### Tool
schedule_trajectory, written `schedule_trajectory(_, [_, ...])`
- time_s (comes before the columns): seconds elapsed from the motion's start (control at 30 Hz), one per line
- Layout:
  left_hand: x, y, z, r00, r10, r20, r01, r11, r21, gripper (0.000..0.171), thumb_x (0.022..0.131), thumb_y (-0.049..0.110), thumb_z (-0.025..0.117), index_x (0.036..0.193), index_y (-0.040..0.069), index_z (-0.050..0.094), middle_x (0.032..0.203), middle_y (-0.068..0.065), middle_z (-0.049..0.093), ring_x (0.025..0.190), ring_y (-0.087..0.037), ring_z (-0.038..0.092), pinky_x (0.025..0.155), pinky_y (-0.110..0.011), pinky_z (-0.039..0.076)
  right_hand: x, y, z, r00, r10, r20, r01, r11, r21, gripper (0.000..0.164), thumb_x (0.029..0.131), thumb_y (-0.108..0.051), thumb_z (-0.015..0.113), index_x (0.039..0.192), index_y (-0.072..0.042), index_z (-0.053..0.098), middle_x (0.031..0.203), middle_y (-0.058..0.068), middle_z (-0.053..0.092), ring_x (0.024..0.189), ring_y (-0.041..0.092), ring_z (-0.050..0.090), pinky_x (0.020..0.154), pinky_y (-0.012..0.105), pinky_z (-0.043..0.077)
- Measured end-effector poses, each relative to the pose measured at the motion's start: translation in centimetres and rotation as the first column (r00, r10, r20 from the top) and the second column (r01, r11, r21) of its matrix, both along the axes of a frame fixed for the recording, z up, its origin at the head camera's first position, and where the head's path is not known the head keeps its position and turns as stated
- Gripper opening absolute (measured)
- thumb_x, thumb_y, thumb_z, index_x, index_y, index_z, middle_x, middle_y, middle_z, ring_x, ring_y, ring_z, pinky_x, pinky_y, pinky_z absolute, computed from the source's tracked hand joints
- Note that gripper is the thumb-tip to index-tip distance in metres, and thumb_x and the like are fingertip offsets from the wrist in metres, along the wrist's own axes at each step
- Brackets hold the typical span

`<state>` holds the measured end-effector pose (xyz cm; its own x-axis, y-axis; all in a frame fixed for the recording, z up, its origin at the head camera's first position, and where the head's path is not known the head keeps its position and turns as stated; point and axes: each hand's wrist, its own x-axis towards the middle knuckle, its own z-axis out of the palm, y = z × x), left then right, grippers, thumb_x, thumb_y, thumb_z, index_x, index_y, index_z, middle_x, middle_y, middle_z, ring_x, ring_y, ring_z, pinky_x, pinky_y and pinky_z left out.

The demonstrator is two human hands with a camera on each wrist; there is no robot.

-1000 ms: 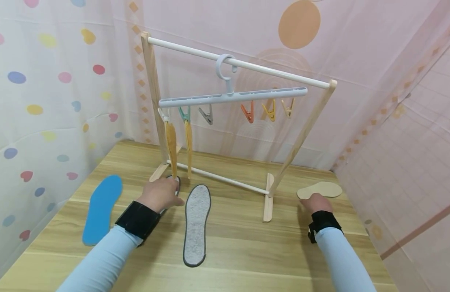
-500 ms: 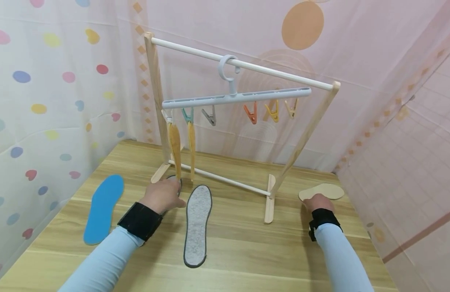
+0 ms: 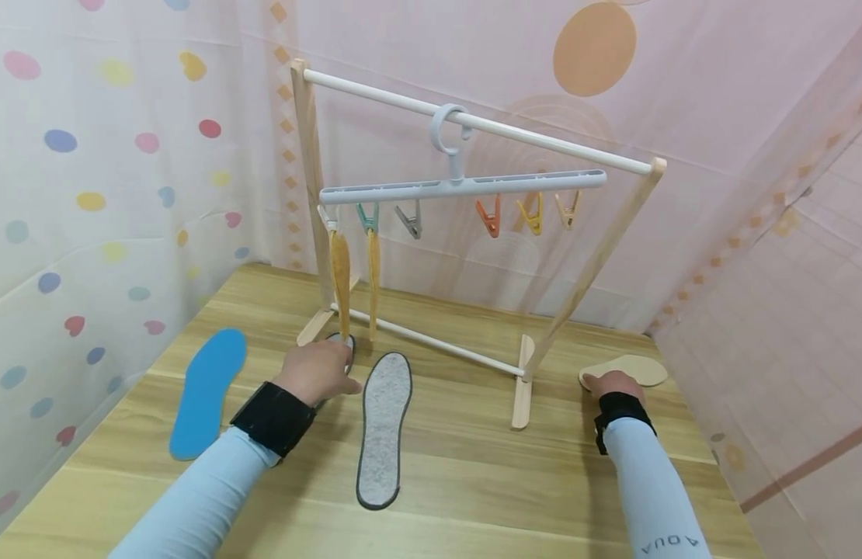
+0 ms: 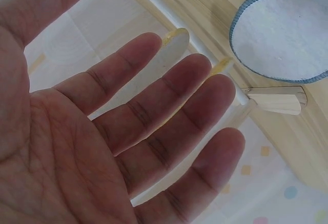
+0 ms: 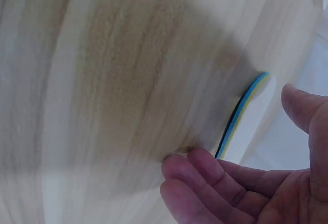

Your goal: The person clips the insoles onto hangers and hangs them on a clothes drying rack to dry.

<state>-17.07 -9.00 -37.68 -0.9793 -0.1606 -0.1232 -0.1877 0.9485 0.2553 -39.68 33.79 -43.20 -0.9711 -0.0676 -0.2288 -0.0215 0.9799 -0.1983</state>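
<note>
My left hand (image 3: 315, 373) hovers over a grey felt insole (image 3: 350, 355) with dark edging, covering most of it. In the left wrist view its fingers (image 4: 169, 106) are spread and straight, apart from that insole. A second grey insole (image 3: 384, 435) lies to its right. My right hand (image 3: 614, 383) is at the near side of a beige insole (image 3: 634, 368). In the right wrist view the thumb stands apart from loosely bent fingers (image 5: 195, 183), beside the insole's layered edge (image 5: 241, 114); whether they touch it, I cannot tell.
A wooden rack (image 3: 592, 272) bears a grey hanger (image 3: 466, 186). Yellow insoles (image 3: 340, 272) hang from its white and teal clips; several other clips, such as the orange one (image 3: 489, 219), hold nothing. A blue insole (image 3: 207, 396) lies left on the table (image 3: 473, 489).
The head view has turned slightly left, so the scene sits further right. Both hands stay beside the same insoles, with little movement.
</note>
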Motion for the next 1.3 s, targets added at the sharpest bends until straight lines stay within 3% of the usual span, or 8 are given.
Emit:
schedule_trajectory(0.43, [0.3,0.2,0.1,1.0,-0.002,-0.027,0.002,1.0,0.003,0.032,0.08,0.038,0.08,0.078,0.009,0.064,0.074,-0.002,0.056,0.066,-0.019,0.055,0.055,-0.038,0.047,-0.9,0.3,-1.5,0.999,-0.043,-0.011,0.044,0.997,0.066,0.06,0.096,-0.045,0.056,0.106,0.014,0.066,0.11,0.034,0.064,0.101,0.044,0.063,0.079,0.05,0.052])
schedule_trajectory(0.73, [0.4,0.2,0.1,1.0,0.006,-0.021,-0.006,1.0,-0.01,0.035,0.079,0.039,0.079,0.074,0.01,0.061,0.071,-0.003,0.053,0.063,-0.02,0.054,0.053,-0.037,0.045,-1.1,0.8,-0.1,0.989,-0.039,0.145,0.029,0.997,0.072,0.068,0.087,-0.042,0.066,0.124,0.014,0.056,0.128,0.038,0.052,0.113,0.048,0.053,0.091,0.054,0.046])
schedule_trajectory(0.87, [0.4,0.2,0.1,1.0,0.001,-0.023,-0.001,1.0,-0.014,0.035,0.079,0.04,0.08,0.076,0.01,0.063,0.072,-0.003,0.054,0.064,-0.019,0.054,0.053,-0.038,0.046,-1.1,0.9,0.7,0.98,-0.037,0.196,0.026,0.998,0.062,0.054,0.08,-0.028,0.066,0.114,0.013,0.059,0.117,0.036,0.056,0.1,0.042,0.054,0.087,0.048,0.047])
schedule_trajectory(1.0, [0.4,0.2,0.1,1.0,0.0,-0.021,0.0,1.0,-0.013,0.035,0.079,0.041,0.079,0.076,0.01,0.064,0.073,-0.003,0.055,0.064,-0.019,0.055,0.054,-0.037,0.046,-0.8,0.9,0.3,0.991,-0.021,0.132,0.01,0.996,0.087,0.046,0.085,-0.025,0.056,0.111,0.014,0.06,0.114,0.034,0.058,0.098,0.041,0.057,0.085,0.048,0.048])
schedule_trajectory(1.13, [0.5,0.3,0.0,1.0,0.002,-0.028,-0.002,1.0,-0.006,0.035,0.079,0.04,0.08,0.075,0.011,0.062,0.073,-0.002,0.054,0.064,-0.018,0.054,0.053,-0.036,0.045,0.0,0.7,-0.1,0.999,-0.005,0.031,0.002,0.997,0.082,0.053,0.097,-0.034,0.047,0.113,0.015,0.062,0.117,0.035,0.06,0.102,0.045,0.06,0.085,0.051,0.05])
schedule_trajectory(1.3, [0.4,0.3,-0.1,1.0,0.007,-0.021,-0.007,1.0,0.003,0.034,0.079,0.041,0.08,0.076,0.011,0.063,0.072,-0.001,0.055,0.065,-0.018,0.054,0.054,-0.037,0.045,0.3,0.8,-0.4,1.0,0.002,-0.022,0.0,0.998,0.071,0.055,0.098,-0.038,0.05,0.109,0.014,0.065,0.114,0.034,0.062,0.101,0.046,0.061,0.086,0.051,0.05])
